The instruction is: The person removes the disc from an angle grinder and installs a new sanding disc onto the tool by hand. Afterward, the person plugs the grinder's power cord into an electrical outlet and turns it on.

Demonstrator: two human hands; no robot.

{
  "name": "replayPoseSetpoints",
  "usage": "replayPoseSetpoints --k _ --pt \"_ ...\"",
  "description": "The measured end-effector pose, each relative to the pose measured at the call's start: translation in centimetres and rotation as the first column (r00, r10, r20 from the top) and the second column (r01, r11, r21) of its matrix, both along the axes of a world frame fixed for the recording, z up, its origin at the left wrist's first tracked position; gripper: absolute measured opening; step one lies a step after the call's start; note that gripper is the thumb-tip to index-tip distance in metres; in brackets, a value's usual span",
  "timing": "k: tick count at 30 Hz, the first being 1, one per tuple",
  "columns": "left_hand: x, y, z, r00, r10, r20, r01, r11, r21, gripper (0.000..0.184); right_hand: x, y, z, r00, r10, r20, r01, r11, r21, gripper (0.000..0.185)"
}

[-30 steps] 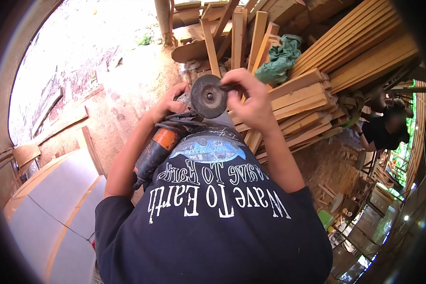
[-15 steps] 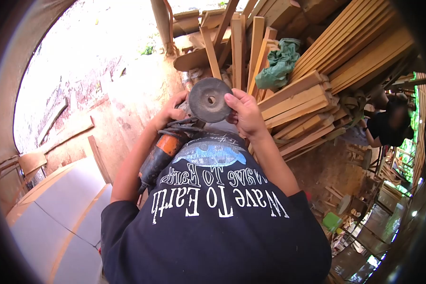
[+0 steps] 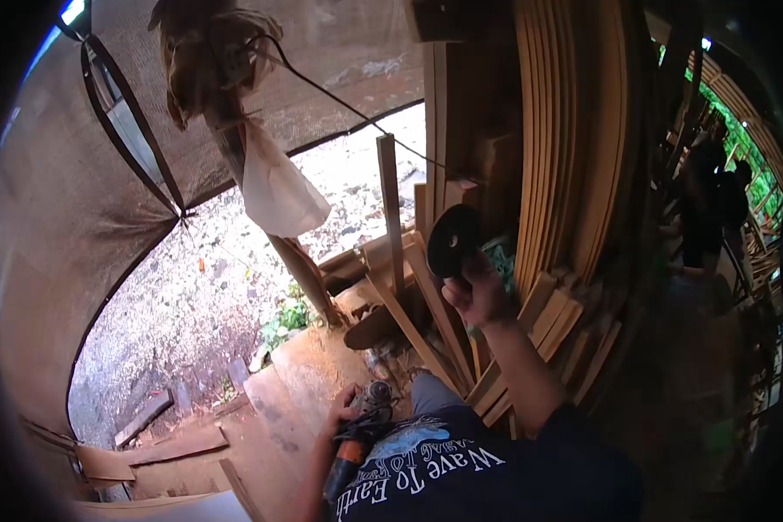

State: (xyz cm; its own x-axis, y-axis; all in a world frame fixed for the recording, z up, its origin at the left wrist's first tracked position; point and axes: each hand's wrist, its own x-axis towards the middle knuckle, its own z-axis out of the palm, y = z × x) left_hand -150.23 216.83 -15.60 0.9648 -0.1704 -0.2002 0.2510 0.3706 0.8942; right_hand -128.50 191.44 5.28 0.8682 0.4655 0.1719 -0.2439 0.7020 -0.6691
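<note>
My right hand (image 3: 480, 297) is raised at the centre right, fingers closed on the lower edge of a dark round grinder disc (image 3: 448, 237). The disc is tilted, with a small hole at its middle. Low in the view, my left hand (image 3: 343, 409) is wrapped around the head end of an orange and black angle grinder (image 3: 351, 451). The tool lies close against my dark shirt (image 3: 435, 465). Its bare metal head (image 3: 378, 393) points away from me, and the disc is well apart from it.
Long wooden boards (image 3: 574, 130) stand upright behind the disc, with shorter offcuts (image 3: 552, 322) below. A white bag (image 3: 274, 187) hangs from a post at the upper left, and a dark cord (image 3: 348, 104) runs across. Another person (image 3: 709, 209) is at the far right.
My right hand has lifted the disc up and away from the grinder. The view has tilted upward, so the grinder and my left hand appear lower.
</note>
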Motion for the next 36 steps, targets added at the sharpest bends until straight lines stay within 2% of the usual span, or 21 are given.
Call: replayPoseSetpoints --k 2,3,6,7,10,12,14,17,18,20,22,24,26,28,31,32,33,36 --pt "0.9 0.6 -1.2 0.999 0.027 0.035 -0.027 1.000 -0.004 0.049 3.0 0.7 1.4 0.998 0.016 0.062 -0.016 1.000 0.002 0.016" --pt "1.4 0.7 -0.8 0.998 0.025 0.049 -0.025 1.000 0.011 0.048 4.4 0.9 2.4 0.996 0.040 0.077 -0.038 0.999 -0.026 0.029" --pt "2.5 1.1 -0.8 0.996 0.059 0.065 -0.059 0.998 0.003 0.048 7.6 1.7 5.4 0.993 0.048 0.104 -0.049 0.999 0.004 0.030" --pt "2.7 1.0 -0.5 0.995 0.099 0.025 -0.099 0.995 -0.030 0.049 8.5 2.1 6.8 0.995 0.038 0.087 -0.042 0.998 0.044 0.025" --pt "3.3 1.6 0.3 0.987 0.157 0.026 -0.157 0.988 -0.003 0.051 12.8 2.1 9.0 0.977 0.068 0.202 -0.084 0.994 0.070 0.020" --pt "3.6 2.4 -4.6 0.978 0.204 0.041 -0.202 0.978 -0.056 0.049 15.1 2.0 11.1 0.981 0.048 0.190 -0.058 0.997 0.045 0.018" --pt "4.6 2.2 -2.1 0.970 0.243 0.001 -0.243 0.969 -0.034 0.049 16.9 2.1 13.5 0.973 0.011 0.232 -0.018 0.999 0.028 0.019" --pt "6.6 1.4 1.4 0.958 0.283 -0.039 -0.284 0.959 -0.022 0.049 22.1 2.8 16.4 0.941 0.043 0.336 -0.089 0.988 0.124 0.015" --pt "7.2 1.2 2.3 0.955 0.294 -0.043 -0.295 0.955 -0.018 0.049 23.3 3.0 18.4 0.925 0.050 0.377 -0.111 0.984 0.142 0.013" --pt "8.4 0.8 3.4 0.949 0.312 -0.052 -0.313 0.949 -0.016 0.049 23.6 3.1 24.4 0.899 -0.203 0.388 0.159 0.977 0.142 0.010" --pt "9.2 0.4 3.9 0.944 0.324 -0.057 -0.325 0.945 -0.018 0.049 22.7 3.3 31.0 0.893 -0.280 0.353 0.263 0.960 0.099 0.012" --pt "10.1 0.0 4.5 0.940 0.336 -0.061 -0.338 0.941 -0.016 0.049 26.9 3.6 35.5 0.811 -0.272 0.519 0.204 0.961 0.186 0.012" --pt "10.6 -0.3 4.6 0.936 0.347 -0.065 -0.348 0.937 -0.020 0.049 31.2 4.3 40.2 0.742 -0.338 0.579 0.210 0.937 0.279 0.013" --pt "11.2 -0.7 4.9 0.932 0.357 -0.066 -0.359 0.933 -0.024 0.049 33.0 5.3 44.4 0.747 -0.456 0.483 0.342 0.887 0.310 0.015" --pt "11.4 -1.3 5.1 0.923 0.379 -0.072 -0.382 0.923 -0.034 0.049 38.2 6.5 48.8 0.817 -0.418 0.397 0.367 0.908 0.200 0.021" --pt "11.4 -1.4 5.1 0.919 0.388 -0.074 -0.391 0.920 -0.035 0.049 42.8 6.8 49.9 0.505 -0.515 0.693 0.590 0.792 0.158 0.026" --pt "11.3 -1.6 5.1 0.915 0.397 -0.075 -0.400 0.916 -0.037 0.049 49.0 7.1 50.5 0.111 -0.451 0.886 0.760 0.613 0.217 0.035" --pt "11.3 -1.9 5.0 0.901 0.425 -0.087 -0.430 0.902 -0.048 0.050 45.8 8.6 51.1 0.295 -0.248 0.923 0.588 0.808 0.029 0.046"
